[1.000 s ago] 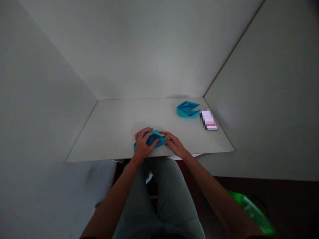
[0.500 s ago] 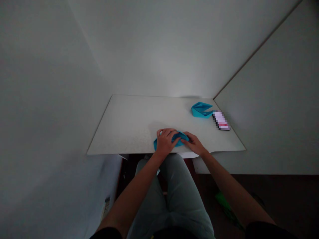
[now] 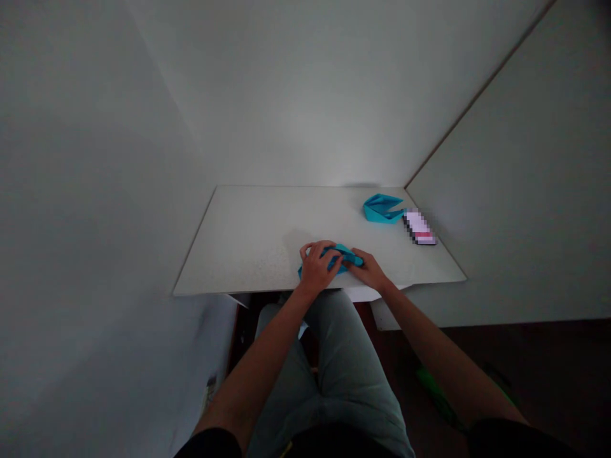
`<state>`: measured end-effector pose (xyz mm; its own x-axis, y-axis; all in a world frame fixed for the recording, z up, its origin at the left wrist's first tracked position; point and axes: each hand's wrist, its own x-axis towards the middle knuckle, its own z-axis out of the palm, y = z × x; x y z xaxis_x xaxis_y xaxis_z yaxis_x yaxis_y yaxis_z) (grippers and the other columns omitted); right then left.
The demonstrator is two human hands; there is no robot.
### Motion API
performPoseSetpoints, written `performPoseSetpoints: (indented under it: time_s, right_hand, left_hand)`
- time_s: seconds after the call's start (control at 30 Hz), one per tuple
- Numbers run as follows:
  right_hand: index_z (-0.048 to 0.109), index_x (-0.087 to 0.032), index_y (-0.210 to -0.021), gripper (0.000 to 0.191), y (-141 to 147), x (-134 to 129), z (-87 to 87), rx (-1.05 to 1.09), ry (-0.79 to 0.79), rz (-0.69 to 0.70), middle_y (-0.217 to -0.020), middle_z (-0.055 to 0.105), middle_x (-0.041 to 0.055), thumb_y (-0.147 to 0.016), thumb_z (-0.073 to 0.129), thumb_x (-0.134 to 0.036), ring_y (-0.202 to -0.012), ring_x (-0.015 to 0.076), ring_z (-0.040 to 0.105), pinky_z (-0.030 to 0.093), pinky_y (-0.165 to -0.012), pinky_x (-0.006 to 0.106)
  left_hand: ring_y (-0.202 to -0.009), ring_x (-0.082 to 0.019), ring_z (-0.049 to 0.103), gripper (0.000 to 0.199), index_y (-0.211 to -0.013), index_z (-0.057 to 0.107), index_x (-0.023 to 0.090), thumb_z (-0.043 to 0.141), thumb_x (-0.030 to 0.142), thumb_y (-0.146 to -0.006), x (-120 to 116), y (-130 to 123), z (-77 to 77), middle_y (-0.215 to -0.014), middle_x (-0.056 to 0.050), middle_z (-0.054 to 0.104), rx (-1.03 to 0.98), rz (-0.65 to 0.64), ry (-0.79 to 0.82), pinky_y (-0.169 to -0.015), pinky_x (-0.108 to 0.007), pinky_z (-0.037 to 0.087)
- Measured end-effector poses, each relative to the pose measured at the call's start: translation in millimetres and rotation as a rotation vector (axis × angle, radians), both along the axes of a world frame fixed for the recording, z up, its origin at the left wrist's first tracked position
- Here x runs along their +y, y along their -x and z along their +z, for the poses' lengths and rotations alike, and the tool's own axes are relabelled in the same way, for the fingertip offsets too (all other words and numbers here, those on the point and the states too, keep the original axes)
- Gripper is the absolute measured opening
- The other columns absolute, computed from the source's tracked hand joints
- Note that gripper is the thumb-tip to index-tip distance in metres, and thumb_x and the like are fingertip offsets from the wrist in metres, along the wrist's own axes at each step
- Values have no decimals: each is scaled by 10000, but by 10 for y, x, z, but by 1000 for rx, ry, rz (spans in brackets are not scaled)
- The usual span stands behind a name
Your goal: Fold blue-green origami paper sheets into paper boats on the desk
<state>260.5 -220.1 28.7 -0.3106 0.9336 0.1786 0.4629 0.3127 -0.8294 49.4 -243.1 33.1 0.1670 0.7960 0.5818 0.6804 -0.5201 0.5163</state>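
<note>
Near the front edge of the white table, both hands grip a folded blue paper piece (image 3: 352, 256). My left hand (image 3: 317, 266) lies over its left part, fingers curled across the top and thumb bent against the near side. At its right end my right hand (image 3: 366, 270) pinches the paper between thumb and fingers. Much of the held paper is hidden under the left hand, so its full shape cannot be made out. Another blue folded paper piece (image 3: 382, 208), with two pointed ends facing right, lies on the table farther back to the right.
A phone (image 3: 420, 227) with a blurred screen lies by the table's right edge, close to the second paper piece. White walls border the table (image 3: 248, 235) at the back and right. Below the front edge are my legs, and a green object (image 3: 436, 388) is on the dark floor.
The held paper's right end looks narrower and more pressed together, with the right thumb less visible. Both hands stay at the same place on the table. The view has shifted slightly.
</note>
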Motion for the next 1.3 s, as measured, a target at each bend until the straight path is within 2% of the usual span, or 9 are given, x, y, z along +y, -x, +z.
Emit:
performPoseSetpoints:
  time_s: [0.23, 0.47, 0.63, 0.73, 0.83, 0.97, 1.1, 1.2, 1.3]
  right_hand:
    - [693, -243, -839, 254, 13, 88, -144, 294, 41, -118, -795, 685, 8, -850, 691, -497, -768, 224, 627, 536, -774, 376]
    - [728, -235, -1119, 493, 33, 146, -296, 502, 165, -273, -1155, 805, 94, -861, 646, -647, -1122, 344, 715, 558, -1060, 518]
    - [598, -248, -1376, 625, 55, 176, -303, 494, 141, -279, -1412, 712, 138, -948, 596, -702, -1311, 334, 655, 519, -1159, 533]
    - [568, -264, -1344, 582, 52, 205, -296, 476, 108, -250, -1331, 728, 128, -968, 589, -707, -1223, 309, 681, 578, -1067, 498]
    - [558, -276, -1177, 520, 37, 242, -296, 466, 157, -228, -1036, 746, 67, -934, 615, -733, -929, 261, 704, 626, -800, 407]
    - [523, -286, -1059, 520, 20, 266, -279, 414, 211, -169, -840, 705, 5, -884, 644, -760, -670, 203, 616, 506, -555, 314]
    - [528, -276, -1061, 463, 34, 251, -246, 335, 154, -213, -846, 728, 13, -911, 628, -703, -655, 201, 616, 473, -553, 313]
    - [514, -273, -1092, 412, 51, 239, -234, 270, 81, -241, -859, 710, 15, -910, 642, -620, -680, 205, 610, 468, -594, 325]
    - [472, -277, -1116, 433, 57, 236, -228, 288, -25, -262, -917, 654, 7, -855, 694, -542, -693, 183, 553, 457, -630, 325]
  left_hand:
    - [-1135, -235, 699, 167, -1093, 632, 224, 498, 323, -1089, 4, -48, 335, -1191, -107, 761, -104, -19, 22, -1044, -432, 468]
    - [-752, -206, 656, 217, -1122, 509, 241, 404, 431, -1128, 346, 267, 602, -858, -19, 666, -391, 394, 228, -721, -323, 476]
    - [-854, -218, 707, 165, -1143, 492, 227, 393, 357, -1123, 466, 536, 541, -940, -61, 714, -395, 606, 301, -774, -319, 516]
    - [-901, -237, 725, 188, -1168, 516, 224, 390, 355, -1120, 490, 672, 441, -985, -84, 743, -298, 646, 338, -831, -344, 539]
    - [-956, -264, 734, 220, -1201, 551, 219, 396, 351, -1116, 543, 864, 401, -1028, -109, 760, -152, 631, 411, -876, -375, 545]
    - [-1116, -314, 710, 296, -1272, 601, 178, 415, 337, -1106, 570, 1083, 513, -1203, -179, 739, 47, 667, 447, -964, -436, 537]
    - [-1341, -371, 580, 431, -1397, 621, 142, 468, 402, -1088, 315, 818, 550, -1454, -233, 615, 261, 624, 242, -1121, -525, 461]
    - [-1340, -381, 580, 545, -1463, 642, 201, 469, 551, -1082, 19, 359, 359, -1482, -211, 631, 357, 411, 229, -1138, -552, 445]
    - [-1393, -408, 566, 601, -1494, 636, 210, 429, 597, -1083, -157, 71, 125, -1543, -217, 616, 368, 401, 321, -1137, -601, 445]
